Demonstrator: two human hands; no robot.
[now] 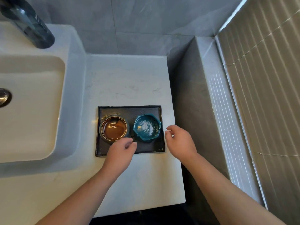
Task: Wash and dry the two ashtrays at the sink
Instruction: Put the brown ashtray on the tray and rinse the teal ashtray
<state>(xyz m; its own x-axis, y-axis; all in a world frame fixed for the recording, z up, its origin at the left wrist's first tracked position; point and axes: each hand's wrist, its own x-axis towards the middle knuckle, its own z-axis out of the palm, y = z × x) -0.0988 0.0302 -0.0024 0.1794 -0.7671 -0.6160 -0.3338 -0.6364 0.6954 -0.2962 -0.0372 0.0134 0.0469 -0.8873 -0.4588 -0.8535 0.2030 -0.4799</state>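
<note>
Two ashtrays stand side by side on a dark tray (pixel 129 108) that lies close to the right edge of the bench (pixel 126 82). The brown ashtray (pixel 114 128) is on the left and the blue ashtray (pixel 146 127) on the right. Both are upright with the opening upward. Each is roughly round and has no long axis; the tray's long axis runs parallel to the near edge of the bench.

The left hand (pixel 121 149) hovers at the near rim of the brown ashtray, fingers loosely curled, with nothing visibly held. The right hand (pixel 180 140) is just beside the blue ashtray, fingers relaxed and empty.

Step in hand, as judged: pick-up, with washing not yet begun. White residue lies in the blue ashtray. The next move calls for a rim grip and a level carry to the sink (pixel 63 75) at the left.
</note>
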